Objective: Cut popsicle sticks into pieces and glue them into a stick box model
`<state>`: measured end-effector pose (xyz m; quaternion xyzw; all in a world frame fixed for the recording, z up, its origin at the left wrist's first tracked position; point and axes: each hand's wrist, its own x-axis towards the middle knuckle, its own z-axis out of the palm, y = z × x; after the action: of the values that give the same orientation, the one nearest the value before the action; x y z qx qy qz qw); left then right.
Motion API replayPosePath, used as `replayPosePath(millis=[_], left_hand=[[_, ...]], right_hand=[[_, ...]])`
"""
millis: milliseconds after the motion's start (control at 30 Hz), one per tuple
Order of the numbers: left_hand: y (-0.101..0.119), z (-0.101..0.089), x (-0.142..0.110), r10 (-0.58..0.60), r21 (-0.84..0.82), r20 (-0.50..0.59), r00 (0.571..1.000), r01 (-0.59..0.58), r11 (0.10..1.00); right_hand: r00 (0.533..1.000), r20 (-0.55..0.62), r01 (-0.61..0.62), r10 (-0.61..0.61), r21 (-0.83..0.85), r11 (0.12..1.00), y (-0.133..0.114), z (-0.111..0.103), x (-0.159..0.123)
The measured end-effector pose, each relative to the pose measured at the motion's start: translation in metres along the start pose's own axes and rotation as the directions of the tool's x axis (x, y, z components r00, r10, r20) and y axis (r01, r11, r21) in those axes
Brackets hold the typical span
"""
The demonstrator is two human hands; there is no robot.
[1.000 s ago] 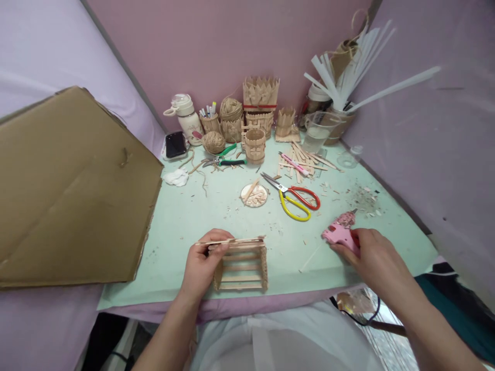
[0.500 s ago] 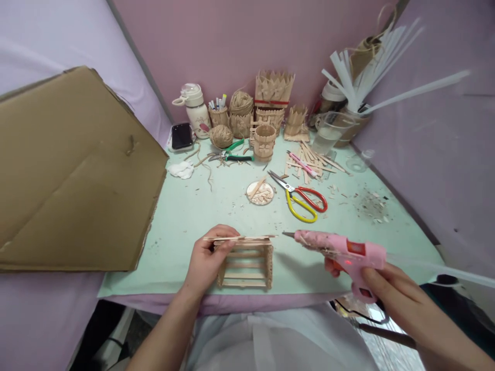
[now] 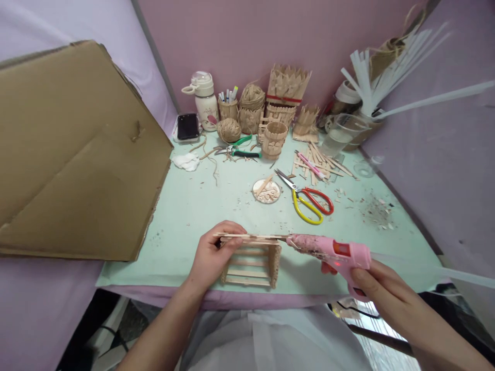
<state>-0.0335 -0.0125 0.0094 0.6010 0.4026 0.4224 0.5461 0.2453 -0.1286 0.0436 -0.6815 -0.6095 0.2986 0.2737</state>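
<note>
My left hand (image 3: 216,252) is closed on the upper left part of a small box-shaped frame of wooden craft sticks (image 3: 274,263). Its thumb presses flat sticks along the top edge. The frame stands near the table's front edge, its slatted inside facing me. In my right hand (image 3: 375,283) is a pink glue gun (image 3: 328,250), a red light glowing on its side and a clear glue stick trailing from the back. The dark nozzle points left and meets the right end of the top sticks; whether it touches them I cannot tell.
Scissors with red and yellow handles (image 3: 305,198) lie beyond the glue gun, beside a small dish of wood scraps (image 3: 266,191). Farther back are green-handled pruners (image 3: 242,150), loose craft sticks (image 3: 313,159) and a stick-covered cup (image 3: 274,140). A large cardboard sheet (image 3: 77,154) stands at left.
My right hand has brought the glue gun left, its nozzle now at the frame's top right end. My left hand keeps its grip on the frame. The whole view has shifted slightly.
</note>
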Motion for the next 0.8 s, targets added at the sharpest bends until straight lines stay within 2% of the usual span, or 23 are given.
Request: replayPosePath(millis=[133, 233, 333, 567, 800], left_hand=[[0.000, 0.000, 0.000, -0.002, -0.015, 0.001, 1.000, 0.002, 1.000], [0.000, 0.000, 0.000, 0.011, -0.016, 0.008, 1.000, -0.011, 1.000], [0.000, 0.000, 0.000, 0.018, -0.016, 0.016, 1.000, -0.018, 1.000], [0.000, 0.000, 0.000, 0.012, -0.012, 0.017, 1.000, -0.011, 1.000], [0.001, -0.001, 0.001, 0.027, -0.015, 0.021, 0.999, -0.027, 1.000]], right_hand=[[0.989, 0.124, -0.090, 0.085, 0.033, 0.995, -0.005, -0.003, 0.002], [0.985, 0.161, -0.063, 0.056, 0.036, 0.997, -0.008, -0.006, 0.006], [0.984, 0.175, -0.028, 0.025, 0.018, 0.999, -0.012, -0.010, 0.009], [0.981, 0.186, -0.060, 0.061, -0.010, 0.998, -0.025, -0.014, 0.010], [0.984, 0.178, 0.022, -0.014, -0.044, 0.999, -0.018, -0.013, 0.009]])
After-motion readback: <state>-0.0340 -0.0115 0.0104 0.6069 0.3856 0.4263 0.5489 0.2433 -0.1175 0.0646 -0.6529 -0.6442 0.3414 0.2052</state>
